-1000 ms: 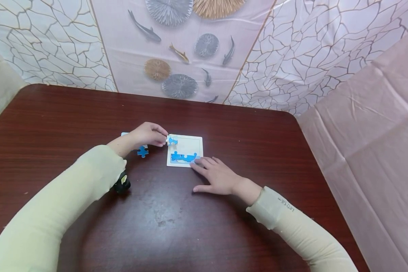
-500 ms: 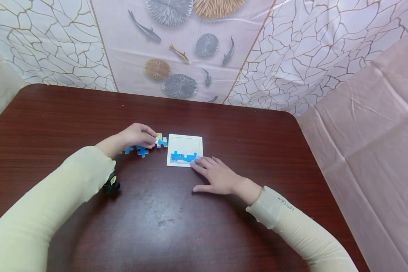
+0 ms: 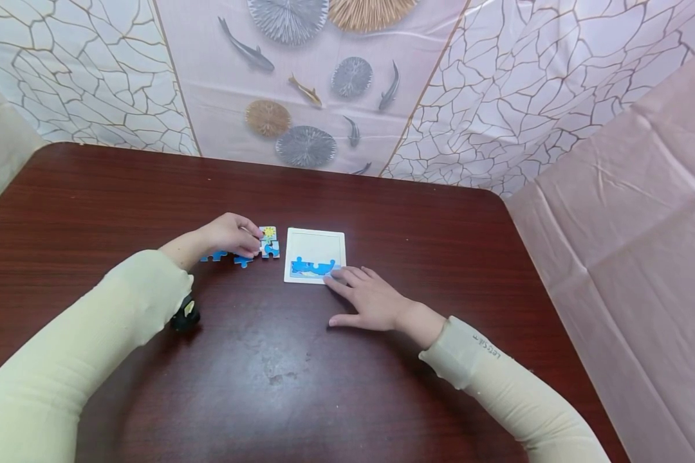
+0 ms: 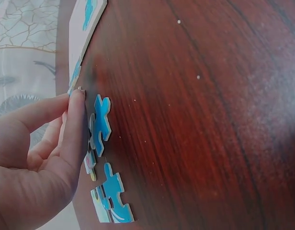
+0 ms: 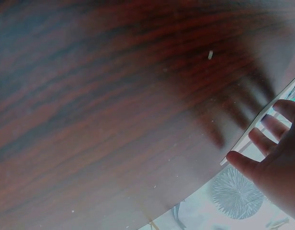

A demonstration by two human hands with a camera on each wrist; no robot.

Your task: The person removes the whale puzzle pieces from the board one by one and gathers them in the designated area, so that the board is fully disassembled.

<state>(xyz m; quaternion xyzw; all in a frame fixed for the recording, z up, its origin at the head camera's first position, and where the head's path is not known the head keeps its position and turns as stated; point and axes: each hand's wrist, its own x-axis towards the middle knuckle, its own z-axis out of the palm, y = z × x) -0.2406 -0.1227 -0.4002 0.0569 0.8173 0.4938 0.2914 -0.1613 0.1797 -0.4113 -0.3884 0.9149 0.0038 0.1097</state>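
My left hand (image 3: 230,236) pinches a jigsaw piece (image 3: 269,249) between thumb and fingertips, just left of the white puzzle board (image 3: 317,241). Yellow sun printing shows above its blue and white part; whether these are one piece or two, I cannot tell. Blue pieces joined in a strip (image 3: 309,268) lie along the board's near edge. My right hand (image 3: 373,302) rests with spread fingers on the board's near right corner. Under and beside the left hand lie loose pieces, among them a blue piece (image 4: 103,120) and another blue piece (image 4: 118,194), partly covered in the head view.
A dark wooden table (image 3: 301,386) carries everything. A black device (image 3: 185,314) sits at the left wrist. Patterned cloth (image 3: 347,83) hangs behind the table, and plain pinkish cloth (image 3: 631,212) hangs along the right side.
My left hand has drawn back leftward from the board's far left corner with the piece, which now shows turned differently. The right hand and board have stayed put.
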